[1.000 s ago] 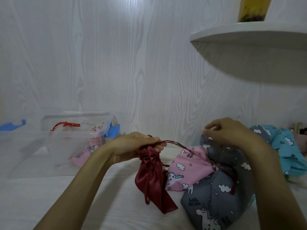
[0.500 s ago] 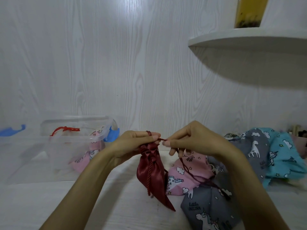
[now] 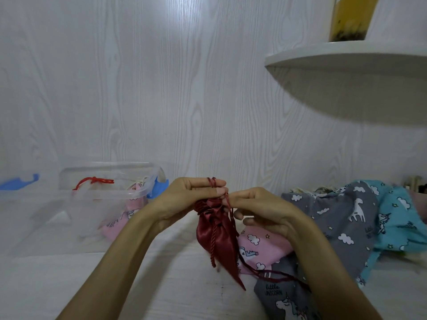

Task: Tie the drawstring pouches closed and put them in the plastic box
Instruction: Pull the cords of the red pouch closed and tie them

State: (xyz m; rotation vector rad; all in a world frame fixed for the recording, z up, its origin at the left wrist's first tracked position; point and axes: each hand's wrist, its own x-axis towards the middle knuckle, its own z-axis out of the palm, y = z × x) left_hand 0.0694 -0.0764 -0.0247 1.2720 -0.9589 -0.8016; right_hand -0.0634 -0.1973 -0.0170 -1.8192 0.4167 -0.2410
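Observation:
A dark red satin pouch (image 3: 216, 234) hangs from my left hand (image 3: 189, 199), which grips its gathered neck, with the red cord looped over the index finger. My right hand (image 3: 258, 212) pinches the cord (image 3: 231, 212) just beside the neck; the cord's loose end trails down over the pouches below. The clear plastic box (image 3: 101, 199) stands at the left and holds a pink pouch (image 3: 124, 215) and one with a red cord (image 3: 92, 182). Untied pouches lie to the right: pink (image 3: 261, 248), grey unicorn (image 3: 335, 218) and turquoise (image 3: 397, 218).
A white corner shelf (image 3: 346, 61) juts out at upper right with a yellow container (image 3: 351, 17) on it. Blue latches (image 3: 159, 184) sit on the box, and a blue clip (image 3: 18, 182) lies far left. The white wood-grain wall is close behind.
My right hand came back from the pouch pile to the red pouch's neck and took the cord. The cord now wraps over my left index finger. The pouch hangs a little higher.

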